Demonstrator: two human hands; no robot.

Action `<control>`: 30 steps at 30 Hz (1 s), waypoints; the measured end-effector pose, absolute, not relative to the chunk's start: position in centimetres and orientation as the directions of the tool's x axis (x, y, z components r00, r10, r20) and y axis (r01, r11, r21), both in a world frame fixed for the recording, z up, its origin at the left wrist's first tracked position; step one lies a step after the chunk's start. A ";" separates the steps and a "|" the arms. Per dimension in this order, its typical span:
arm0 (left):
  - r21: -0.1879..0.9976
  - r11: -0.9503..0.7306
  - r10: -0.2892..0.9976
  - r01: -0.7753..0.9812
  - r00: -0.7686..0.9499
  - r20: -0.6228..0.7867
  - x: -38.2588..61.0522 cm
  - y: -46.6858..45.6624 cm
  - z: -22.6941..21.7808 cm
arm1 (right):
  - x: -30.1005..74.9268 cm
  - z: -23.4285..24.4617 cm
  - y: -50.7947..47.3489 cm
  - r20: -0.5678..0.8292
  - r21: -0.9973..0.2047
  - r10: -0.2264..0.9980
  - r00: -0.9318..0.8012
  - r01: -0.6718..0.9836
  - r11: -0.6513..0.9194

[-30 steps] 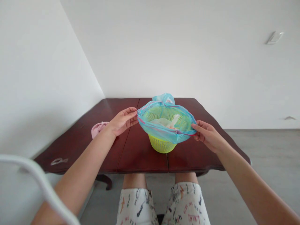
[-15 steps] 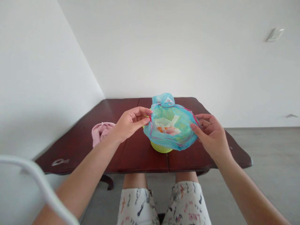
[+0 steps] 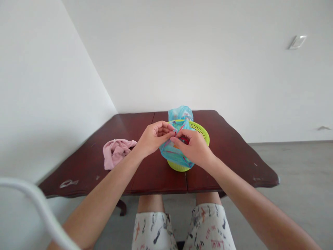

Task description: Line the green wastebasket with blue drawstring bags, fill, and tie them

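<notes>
A yellow-green mesh basket (image 3: 201, 131) stands near the middle of the dark wooden table (image 3: 229, 152). A thin blue plastic bag (image 3: 171, 154) with a red drawstring lines it and hangs over its near side. My left hand (image 3: 153, 138) and my right hand (image 3: 192, 146) meet above the basket's near rim. Both pinch the gathered top of the bag, fingers closed on the plastic and its red string. Part of the bag (image 3: 180, 113) sticks up behind the basket. What is inside the bag is hidden by my hands.
A crumpled pink cloth (image 3: 116, 151) lies on the table to the left of my hands. White walls stand close on the left and behind the table. A white curved bar (image 3: 39, 205) crosses the lower left corner. My knees (image 3: 182, 225) show under the table's near edge.
My hands came together from the two sides of the basket, drawing the bag's open mouth shut into a bunch over the near rim. The basket's far rim is now uncovered.
</notes>
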State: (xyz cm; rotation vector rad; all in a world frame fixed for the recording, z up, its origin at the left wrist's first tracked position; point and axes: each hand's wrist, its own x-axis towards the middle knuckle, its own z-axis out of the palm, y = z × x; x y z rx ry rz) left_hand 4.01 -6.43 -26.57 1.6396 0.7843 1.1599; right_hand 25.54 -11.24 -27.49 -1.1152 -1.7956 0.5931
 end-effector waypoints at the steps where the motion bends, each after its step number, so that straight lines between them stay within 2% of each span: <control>1: 0.933 -0.359 0.877 -0.013 0.337 0.342 4.1 -6.5 -26.5 | 25.4 -27.6 -11.0 0.429 -0.792 0.888 -0.167 0.404 0.458; 7: 0.902 -0.431 0.853 0.021 0.337 0.399 3.9 -7.0 -26.3 | 25.3 -28.0 -10.4 0.391 -0.889 0.900 -0.192 0.172 0.424; 11: 0.854 -0.511 0.821 0.099 0.348 0.452 2.9 -6.9 -26.7 | 25.7 -27.8 -10.3 0.292 -0.956 0.923 -0.250 -0.044 0.291; 15: 0.805 -0.560 0.809 0.197 0.337 0.481 2.3 -7.6 -26.6 | 26.0 -27.8 -10.4 0.256 -0.962 0.931 -0.260 -0.160 0.220; 19: 0.704 -0.637 0.769 0.314 0.324 0.551 2.5 -9.3 -25.4 | 25.8 -27.8 -10.4 0.252 -0.963 0.932 -0.259 -0.164 0.214; 22: 0.664 -0.655 0.752 0.360 0.394 0.528 2.6 -9.9 -24.7 | 25.5 -27.9 -10.3 0.273 -0.960 0.930 -0.246 -0.139 0.244; 26: 0.710 -0.612 0.784 0.348 0.389 0.484 2.8 -9.3 -25.1 | 25.3 -28.1 -10.2 0.326 -0.945 0.909 -0.261 -0.095 0.312; 30: 0.814 -0.515 0.835 0.271 0.371 0.405 2.7 -8.7 -25.6 | 25.2 -28.3 -10.2 0.369 -0.925 0.895 -0.250 -0.008 0.379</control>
